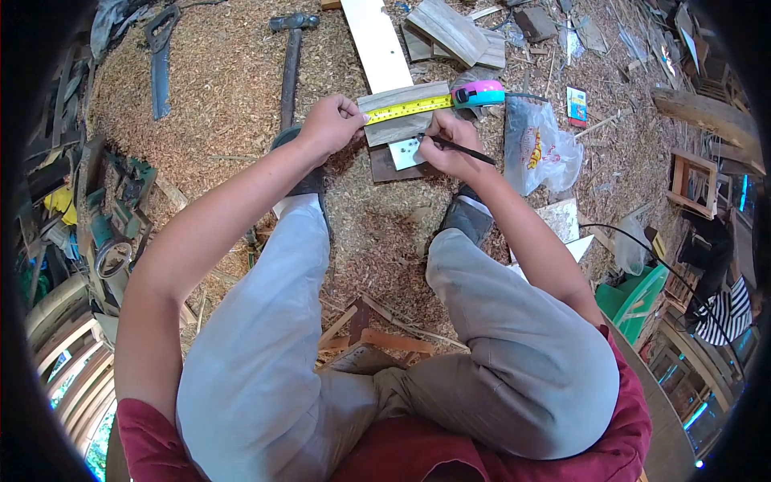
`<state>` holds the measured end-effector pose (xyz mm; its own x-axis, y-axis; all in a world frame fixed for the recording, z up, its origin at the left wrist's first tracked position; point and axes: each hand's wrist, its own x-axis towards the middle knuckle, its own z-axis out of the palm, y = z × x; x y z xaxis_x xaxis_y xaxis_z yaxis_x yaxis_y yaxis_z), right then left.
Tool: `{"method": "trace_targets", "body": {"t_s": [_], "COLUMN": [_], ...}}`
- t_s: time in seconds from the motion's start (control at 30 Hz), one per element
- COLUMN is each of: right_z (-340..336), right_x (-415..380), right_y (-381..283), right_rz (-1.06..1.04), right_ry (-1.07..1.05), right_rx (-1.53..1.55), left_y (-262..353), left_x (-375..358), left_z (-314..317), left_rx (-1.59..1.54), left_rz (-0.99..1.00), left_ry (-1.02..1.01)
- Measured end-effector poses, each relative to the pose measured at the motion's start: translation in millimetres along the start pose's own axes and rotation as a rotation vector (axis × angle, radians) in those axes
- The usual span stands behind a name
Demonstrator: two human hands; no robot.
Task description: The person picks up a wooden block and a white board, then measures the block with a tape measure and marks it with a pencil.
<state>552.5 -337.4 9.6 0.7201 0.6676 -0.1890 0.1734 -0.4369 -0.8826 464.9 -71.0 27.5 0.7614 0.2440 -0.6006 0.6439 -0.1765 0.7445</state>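
My left hand (pixel 331 128) pinches the end of a tape measure's yellow blade (pixel 409 108) at the left edge of a short grey wooden board (pixel 387 132). The blade lies across the board, and its pink and turquoise case (pixel 480 94) rests at the right end. My right hand (pixel 454 149) is closed round a dark pencil or pen (pixel 470 153), its tip near the board's lower edge. Under the board, a white piece with dark spots (pixel 406 153) sticks out, partly covered by my right hand. A long pale plank (pixel 377 44) runs away behind the board.
Wood shavings cover the ground. A hammer (pixel 291 68) and a handsaw (pixel 161 72) lie at the upper left. Grey board offcuts (pixel 450 32) are stacked at the back. A plastic bag (pixel 546 153) lies right of my hand, and a green plastic item (pixel 630 297) stands farther right.
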Motion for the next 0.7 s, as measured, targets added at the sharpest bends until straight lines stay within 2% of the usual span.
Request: {"method": "trace_targets", "body": {"t_s": [0.7], "right_z": [-7.2], "right_x": [2.0], "right_y": [-11.3], "right_rz": [-0.077], "right_ry": [-0.004], "right_rx": [-0.047], "left_y": [5.1], "left_x": [-2.1], "left_z": [-0.4], "left_rx": [0.03], "left_rz": [-0.014], "left_ry": [0.005]}}
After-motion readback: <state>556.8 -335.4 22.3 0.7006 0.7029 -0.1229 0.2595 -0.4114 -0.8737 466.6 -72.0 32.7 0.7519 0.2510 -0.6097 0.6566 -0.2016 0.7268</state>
